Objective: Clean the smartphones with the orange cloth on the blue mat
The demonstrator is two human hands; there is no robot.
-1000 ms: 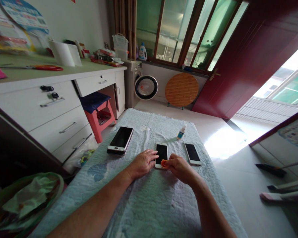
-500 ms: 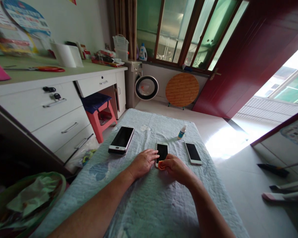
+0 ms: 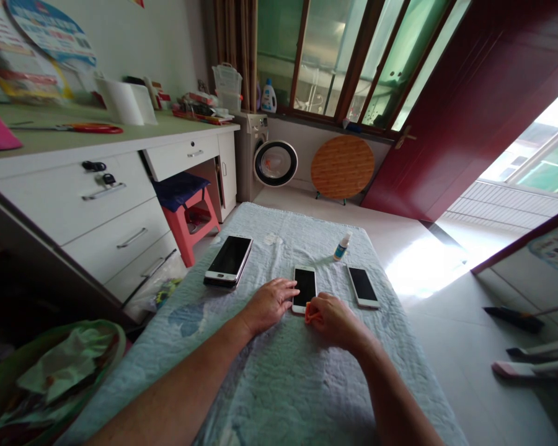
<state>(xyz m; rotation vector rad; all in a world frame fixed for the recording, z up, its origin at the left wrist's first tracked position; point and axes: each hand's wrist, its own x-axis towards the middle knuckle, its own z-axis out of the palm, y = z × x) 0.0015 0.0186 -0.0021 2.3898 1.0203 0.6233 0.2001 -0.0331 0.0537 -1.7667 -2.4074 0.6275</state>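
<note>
A white phone with a dark screen (image 3: 304,286) lies face up on the cloth-covered table (image 3: 279,378). Against its left edge rests my left hand (image 3: 272,303), fingers stretched out and touching the phone. My right hand (image 3: 332,316) is closed on a small orange cloth (image 3: 312,313) at the phone's lower right corner. To the right lies another white phone (image 3: 363,287), screen up. Behind the two stands a small spray bottle (image 3: 341,246) with a blue label. A stack of phones (image 3: 229,260) is on the left, a white-framed one on top.
A waste basket (image 3: 118,347) with crumpled wrappers stands at the lower left. Beyond the table's left edge are a red stool (image 3: 193,217) and a white desk (image 3: 116,204). A washing machine (image 3: 251,148) with its door ajar and a round wooden tabletop (image 3: 343,167) stand at the back.
My right hand has shifted slightly right with the orange cloth, from the phone's lower middle to its lower right corner. My left hand stays at the phone's left edge.
</note>
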